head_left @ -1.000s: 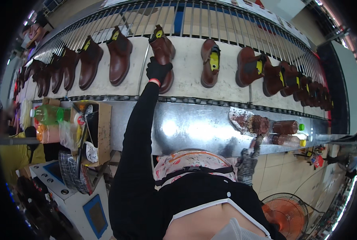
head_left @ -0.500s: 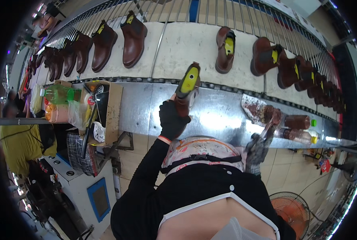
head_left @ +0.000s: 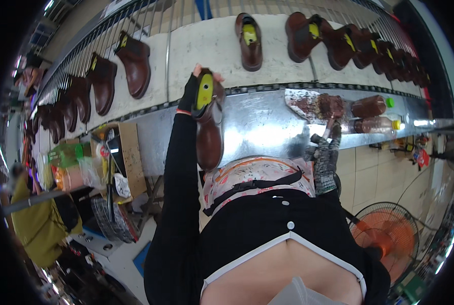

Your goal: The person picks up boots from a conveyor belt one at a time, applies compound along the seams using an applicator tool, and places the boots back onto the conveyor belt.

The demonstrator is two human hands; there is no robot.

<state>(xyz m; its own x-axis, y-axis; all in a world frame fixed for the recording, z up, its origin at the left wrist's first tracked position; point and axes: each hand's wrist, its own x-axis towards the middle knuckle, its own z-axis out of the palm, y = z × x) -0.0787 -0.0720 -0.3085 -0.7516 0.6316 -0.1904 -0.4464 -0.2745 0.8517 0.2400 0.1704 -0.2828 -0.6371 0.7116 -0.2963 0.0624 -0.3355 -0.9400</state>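
Note:
My left hand, in a black fingerless glove, grips a brown ankle boot by its upper end. The boot's toe points toward me, and its opening shows a yellow-green insole. To the right, my right hand, in a stained grey glove, has its fingertips closed on a brown-stained rag. That rag rests on a spattered white sheet on the metal ledge. Exactly how the fingers hold the rag is partly hidden.
Brown boots line a pale conveyor beyond the metal ledge. Two bottles of brown liquid lie at the right. A cardboard box with tools stands at the left. An orange fan is low right.
The held boot has turned toe toward me, with my left hand now around its upper end. My right hand and the rag are lower on the sheet. The view has shifted.

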